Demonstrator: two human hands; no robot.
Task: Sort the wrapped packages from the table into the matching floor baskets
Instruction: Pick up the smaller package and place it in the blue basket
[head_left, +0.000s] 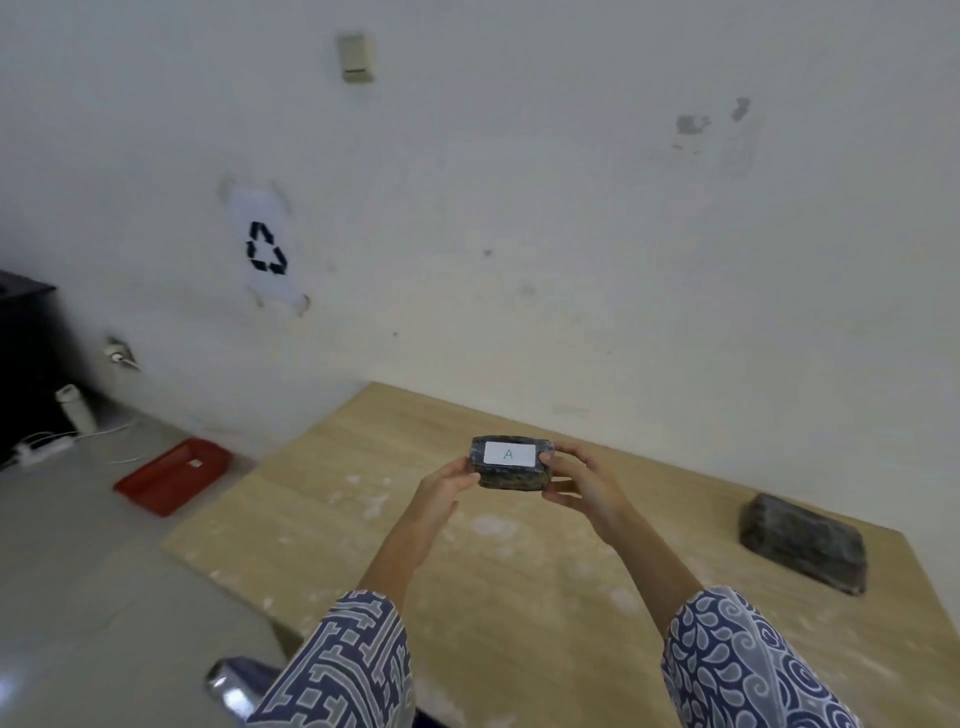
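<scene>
A dark wrapped package (511, 476) with a white label reading "A" is held up above the wooden table (519, 571). My left hand (447, 486) grips its left end and my right hand (579, 480) grips its right end, thumb on the label's corner. A second, larger dark wrapped package (804, 540) lies on the table at the right, apart from both hands. A red basket (174, 475) sits on the floor to the left of the table, with a small white label inside it.
A white wall stands close behind the table, with a recycling sign (266, 249) on it. A dark cabinet (23, 364), a white bottle (75, 408) and a power strip with cables (44, 447) are at the far left on the floor. A shiny metal object (228, 686) shows near my left sleeve.
</scene>
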